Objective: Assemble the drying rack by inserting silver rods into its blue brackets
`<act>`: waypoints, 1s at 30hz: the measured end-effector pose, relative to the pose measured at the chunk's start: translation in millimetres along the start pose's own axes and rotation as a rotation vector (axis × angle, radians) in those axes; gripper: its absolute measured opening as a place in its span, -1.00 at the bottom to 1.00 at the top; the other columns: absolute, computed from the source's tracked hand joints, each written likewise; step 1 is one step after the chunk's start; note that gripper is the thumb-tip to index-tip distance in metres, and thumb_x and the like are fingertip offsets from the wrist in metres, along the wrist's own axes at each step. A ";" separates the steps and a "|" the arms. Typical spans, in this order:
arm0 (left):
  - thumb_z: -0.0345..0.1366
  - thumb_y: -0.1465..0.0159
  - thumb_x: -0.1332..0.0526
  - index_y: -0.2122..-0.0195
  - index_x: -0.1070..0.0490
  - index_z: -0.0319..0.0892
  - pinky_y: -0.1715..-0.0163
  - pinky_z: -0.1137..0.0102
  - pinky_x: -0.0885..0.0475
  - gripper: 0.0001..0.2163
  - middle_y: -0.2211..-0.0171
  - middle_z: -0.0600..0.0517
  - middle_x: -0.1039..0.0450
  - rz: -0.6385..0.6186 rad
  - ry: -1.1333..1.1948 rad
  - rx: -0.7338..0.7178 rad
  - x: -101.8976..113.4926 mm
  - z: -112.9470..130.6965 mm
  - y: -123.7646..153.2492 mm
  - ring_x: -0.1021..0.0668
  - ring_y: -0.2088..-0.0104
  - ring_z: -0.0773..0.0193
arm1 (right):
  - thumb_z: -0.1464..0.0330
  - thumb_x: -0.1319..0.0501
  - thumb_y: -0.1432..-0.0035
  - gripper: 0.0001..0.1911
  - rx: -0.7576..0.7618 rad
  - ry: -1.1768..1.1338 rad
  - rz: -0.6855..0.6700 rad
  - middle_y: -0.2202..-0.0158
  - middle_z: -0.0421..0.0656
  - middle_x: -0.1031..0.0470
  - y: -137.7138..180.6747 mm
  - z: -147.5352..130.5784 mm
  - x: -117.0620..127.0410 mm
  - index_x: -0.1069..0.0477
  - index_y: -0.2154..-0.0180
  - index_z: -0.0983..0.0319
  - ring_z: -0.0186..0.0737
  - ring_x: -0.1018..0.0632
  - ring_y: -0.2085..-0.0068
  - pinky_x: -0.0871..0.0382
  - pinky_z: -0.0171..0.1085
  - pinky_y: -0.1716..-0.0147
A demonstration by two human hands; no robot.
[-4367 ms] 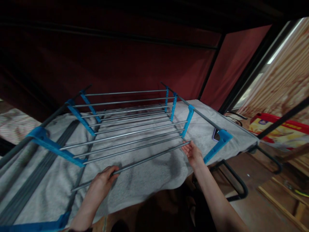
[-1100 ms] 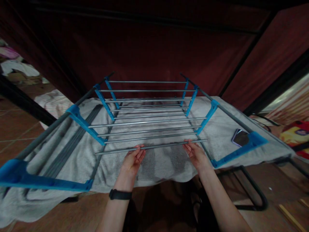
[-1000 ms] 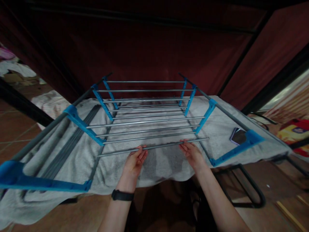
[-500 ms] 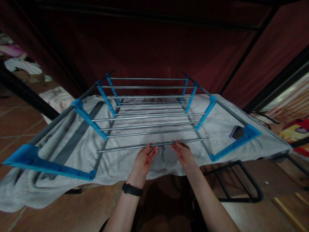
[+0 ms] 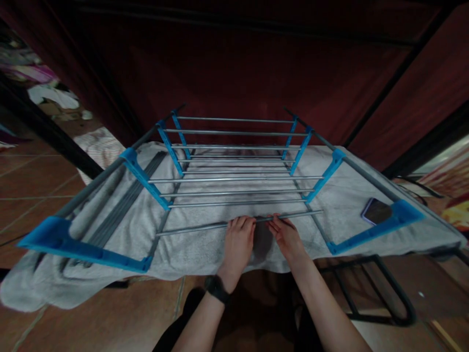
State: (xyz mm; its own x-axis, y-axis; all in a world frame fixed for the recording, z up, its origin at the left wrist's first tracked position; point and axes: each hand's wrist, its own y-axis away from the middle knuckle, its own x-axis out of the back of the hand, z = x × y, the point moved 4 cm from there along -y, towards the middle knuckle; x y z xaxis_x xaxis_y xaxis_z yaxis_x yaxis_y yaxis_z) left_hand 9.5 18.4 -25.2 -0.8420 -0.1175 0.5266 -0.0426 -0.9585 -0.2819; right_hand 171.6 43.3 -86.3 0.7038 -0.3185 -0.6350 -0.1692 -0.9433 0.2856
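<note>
A thin grey metal rod (image 5: 200, 229) lies crosswise near the front of a half-built rack. My left hand (image 5: 239, 244), palm down with a dark watch on its wrist, has its fingers wrapped over the rod. Just to the right, my right hand (image 5: 286, 236) pinches the same rod between thumb and fingers. The rod's two ends rest over the rack's side tubes and are not set in the blue brackets. Behind it, several rods span between blue plastic brackets (image 5: 148, 187). The nearest brackets, a left one (image 5: 98, 254) and a right one (image 5: 373, 230), hold no rod between them.
A grey blanket (image 5: 205, 254) covers the surface under the rack. A bundle of loose rods (image 5: 120, 210) lies on its left side. At the right rests a phone (image 5: 377, 211) beside the bracket. A black metal frame (image 5: 395, 293) stands low at the right front.
My left hand has turned from palm up to palm down over the rod and shifted right, closer to my right hand. The whole view has shifted slightly.
</note>
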 end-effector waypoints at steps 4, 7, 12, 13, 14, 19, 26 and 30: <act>-0.42 -0.32 -0.06 -0.03 -0.45 -0.12 -0.12 0.07 -0.17 -0.69 0.04 -0.15 -0.48 -0.113 -0.307 -0.131 -1.6 -5.6 -7.4 -0.44 0.01 0.01 | 0.43 -0.47 0.10 -0.80 -0.012 0.007 -0.008 0.35 -0.19 -0.62 -2.2 -3.9 -0.6 -0.52 0.39 0.21 -0.21 -0.63 0.24 -0.53 -0.13 0.05; -0.48 -0.31 -0.01 -0.06 -0.44 -0.15 -0.08 0.09 -0.19 -0.64 0.10 -0.19 -0.49 -0.174 -0.402 -0.170 -4.7 -13.8 -11.5 -0.47 0.06 0.00 | 0.44 -0.47 0.10 -0.81 -0.028 0.016 -0.015 0.36 -0.20 -0.61 -1.9 -5.4 -1.6 -0.52 0.39 0.21 -0.22 -0.63 0.25 -0.54 -0.13 0.06; -0.54 -0.30 0.04 -0.12 -0.40 -0.15 -0.01 0.16 -0.25 -0.56 0.11 -0.18 -0.49 -0.269 -0.509 -0.207 -7.2 -14.9 -13.7 -0.50 0.10 0.03 | 0.47 -0.44 0.08 -0.84 -0.064 -0.002 0.010 0.36 -0.18 -0.62 -4.6 -7.3 2.8 -0.51 0.41 0.21 -0.21 -0.63 0.24 -0.55 -0.15 0.08; -0.54 -0.30 0.04 -0.14 -0.39 -0.14 -0.02 0.16 -0.25 -0.55 0.11 -0.18 -0.49 -0.280 -0.519 -0.213 -7.2 -13.7 -13.7 -0.50 0.10 0.04 | 0.47 -0.43 0.06 -0.86 -0.068 -0.010 0.024 0.36 -0.18 -0.62 -6.2 -8.7 5.2 -0.51 0.41 0.21 -0.21 -0.63 0.23 -0.56 -0.14 0.08; -0.55 -0.29 0.05 -0.16 -0.38 -0.13 -0.04 0.16 -0.24 -0.53 0.11 -0.17 -0.49 -0.287 -0.529 -0.217 -7.2 -12.8 -13.6 -0.50 0.09 0.04 | 0.47 -0.42 0.04 -0.87 -0.073 -0.017 0.036 0.36 -0.18 -0.62 -8.0 -10.4 8.0 -0.51 0.42 0.21 -0.21 -0.63 0.23 -0.55 -0.14 0.08; -0.60 -0.27 0.07 -0.20 -0.34 -0.10 -0.08 0.18 -0.22 -0.47 0.11 -0.15 -0.48 -0.305 -0.509 -0.243 -9.0 -14.3 -12.0 -0.49 0.07 0.08 | 0.46 -0.37 -0.03 -0.92 -0.095 -0.037 0.084 0.36 -0.16 -0.62 -14.4 -17.2 20.9 -0.50 0.44 0.22 -0.25 -0.63 0.23 -0.54 -0.17 0.04; -0.37 -0.37 -0.05 -0.10 -0.41 -0.10 0.02 0.21 -0.29 -0.68 0.22 -0.10 -0.48 -0.257 -0.527 -0.288 -10.8 -16.3 -11.1 -0.50 0.17 0.10 | 0.46 -0.37 -0.02 -0.93 -0.108 -0.013 0.060 0.35 -0.15 -0.62 -7.9 -16.1 25.1 -0.51 0.43 0.21 -0.20 -0.63 0.22 -0.54 -0.11 0.04; -0.39 -0.37 -0.06 -0.10 -0.38 -0.13 0.03 0.22 -0.31 -0.70 0.21 -0.06 -0.47 -0.258 -0.636 -0.354 -13.3 -13.0 -8.2 -0.50 0.16 0.14 | 0.48 -0.32 -0.07 -0.94 -0.116 -0.028 0.096 0.35 -0.14 -0.62 -5.5 -23.0 29.4 -0.51 0.43 0.23 -0.24 -0.63 0.23 -0.55 -0.18 0.07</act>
State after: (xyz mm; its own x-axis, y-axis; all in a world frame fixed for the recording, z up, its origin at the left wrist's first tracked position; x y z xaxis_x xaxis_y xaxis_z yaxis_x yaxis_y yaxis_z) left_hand 14.1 31.2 -40.3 -0.3158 -0.1315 0.9397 -0.4552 -0.8480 -0.2716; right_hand 209.0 41.3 -90.0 0.6680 -0.4111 -0.6203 -0.1529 -0.8916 0.4263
